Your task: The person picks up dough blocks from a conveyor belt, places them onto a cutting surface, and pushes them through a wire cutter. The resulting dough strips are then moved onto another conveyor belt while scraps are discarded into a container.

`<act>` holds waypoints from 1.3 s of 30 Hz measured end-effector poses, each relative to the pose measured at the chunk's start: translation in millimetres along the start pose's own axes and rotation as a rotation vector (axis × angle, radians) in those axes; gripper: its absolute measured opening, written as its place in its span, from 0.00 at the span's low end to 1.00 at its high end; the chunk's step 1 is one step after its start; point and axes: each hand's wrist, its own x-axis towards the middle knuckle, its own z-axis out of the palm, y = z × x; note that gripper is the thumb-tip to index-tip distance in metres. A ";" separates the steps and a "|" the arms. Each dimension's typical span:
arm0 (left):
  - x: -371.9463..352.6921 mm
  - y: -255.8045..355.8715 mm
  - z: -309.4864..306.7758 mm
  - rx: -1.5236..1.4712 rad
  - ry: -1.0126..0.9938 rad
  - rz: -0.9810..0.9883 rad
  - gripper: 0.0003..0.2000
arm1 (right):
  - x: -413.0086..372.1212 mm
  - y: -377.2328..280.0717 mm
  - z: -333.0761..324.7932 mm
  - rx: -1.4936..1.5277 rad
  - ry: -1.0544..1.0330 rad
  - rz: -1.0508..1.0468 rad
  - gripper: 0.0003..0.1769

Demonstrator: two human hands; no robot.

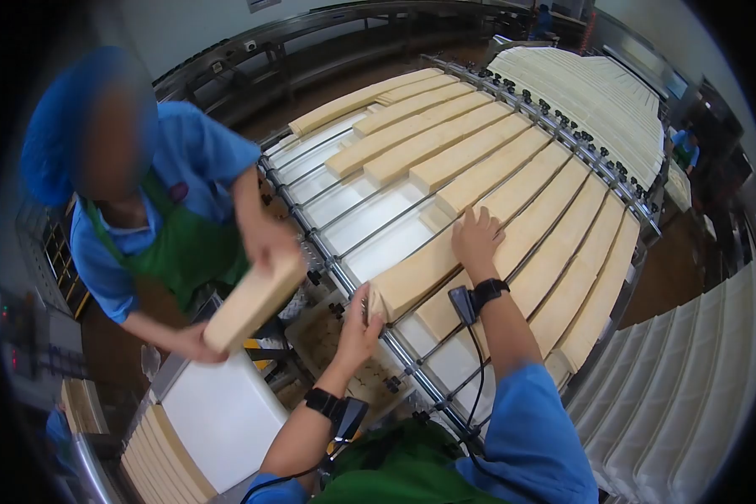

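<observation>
Long pale-yellow dough-like slabs (529, 244) lie side by side in lanes on a white conveyor belt (378, 245), with thin metal rods between lanes. My right hand (476, 241) rests on top of one slab (420, 273), its fingers apart. At that slab's near end is my left hand (359, 332), its fingers closed around something small and dark that I cannot make out. The slab's end corner touches or nearly touches these fingers. Both my wrists carry black strapped devices.
To the left, a co-worker (151, 202) in a blue cap and green apron holds a short slab (256, 302) in both hands. Below it is a white board (227, 412) beside stacked slabs (164, 458). A metal rail (370, 315) edges the belt; white ridged sheets (672, 378) stand right.
</observation>
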 end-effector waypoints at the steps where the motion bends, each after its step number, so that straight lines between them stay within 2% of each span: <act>1: 2.3 2.2 2.2 -0.002 0.010 -0.001 0.30 | -7.1 -8.7 -6.7 0.003 0.000 -0.010 0.26; 3: 3.6 3.8 1.4 0.169 0.066 0.070 0.28 | -23.4 -33.8 -29.5 0.312 -0.333 -0.109 0.28; 5: -2.1 -0.9 -3.4 0.121 0.139 0.075 0.27 | -62.2 -54.4 -40.5 0.612 -0.305 -0.329 0.30; 6: -6.9 -5.0 -8.0 0.077 0.195 0.084 0.26 | -76.3 -62.5 -50.4 0.622 -0.316 -0.354 0.30; 8: -23.6 -16.4 -20.3 0.041 0.292 0.077 0.26 | -104.5 -81.8 -69.6 0.512 -0.402 -0.740 0.32; 9: -33.0 -21.9 -27.6 -0.007 0.303 0.085 0.25 | -116.3 -87.3 -65.2 0.532 -0.414 -0.778 0.32; 11: -56.2 -26.7 -47.4 -0.047 0.385 0.079 0.25 | -129.1 -87.3 -50.7 0.130 -0.487 -0.762 0.34; 13: -89.1 -24.6 -71.7 0.299 0.405 0.128 0.26 | -128.8 -89.2 -49.0 0.144 -0.542 -0.702 0.37; 15: -124.2 -37.2 -95.8 0.176 0.466 0.024 0.27 | -129.9 -92.5 -44.0 0.071 -0.569 -0.668 0.39; 17: -163.0 -66.6 -122.5 0.024 0.567 -0.041 0.26 | -134.5 -103.6 -32.0 -0.001 -0.479 -0.610 0.41; 18: -184.6 -73.9 -138.0 0.091 0.665 -0.031 0.24 | -140.0 -111.6 -37.2 0.063 -0.441 -0.632 0.41; 20: -235.0 -77.7 -172.2 0.254 0.864 -0.131 0.24 | -154.0 -137.8 -56.7 0.151 -0.413 -0.706 0.41; 22: -283.6 -103.5 -204.8 0.352 1.100 -0.189 0.24 | -167.2 -167.5 -68.6 0.216 -0.445 -0.754 0.36; 24: -341.0 -129.0 -240.2 0.692 1.316 -0.297 0.27 | -192.5 -206.5 -72.1 0.266 -0.479 -0.865 0.35; 26: -393.4 -127.1 -268.5 0.819 1.426 -0.662 0.35 | -224.7 -241.8 -67.0 0.333 -0.487 -1.005 0.31; 27: -414.3 -128.6 -280.4 0.808 1.446 -0.679 0.35 | -242.2 -263.1 -67.2 0.333 -0.488 -1.031 0.31; 29: -452.4 -133.5 -300.4 0.809 1.563 -1.177 0.45 | -279.4 -310.9 -67.9 0.384 -0.609 -1.099 0.29; 33: -508.7 -149.0 -335.8 0.671 1.481 -1.235 0.49 | -362.0 -404.9 -68.3 0.552 -0.681 -1.235 0.26; 34: -515.1 -153.5 -342.0 0.692 1.393 -1.192 0.49 | -384.7 -428.6 -67.6 0.572 -0.720 -1.239 0.25; 35: -520.4 -158.0 -346.9 0.712 1.304 -1.146 0.50 | -404.2 -453.9 -73.0 0.529 -0.772 -1.254 0.26; 36: -523.4 -159.2 -351.4 0.700 1.306 -1.150 0.50 | -424.6 -477.3 -68.7 0.494 -0.790 -1.284 0.27; 38: -521.4 -153.2 -360.8 0.806 1.123 -1.173 0.51 | -461.7 -524.0 -76.6 0.444 -0.820 -1.320 0.30; 39: -523.3 -153.3 -362.9 0.802 1.120 -1.171 0.51 | -479.9 -546.4 -81.5 0.410 -0.826 -1.333 0.33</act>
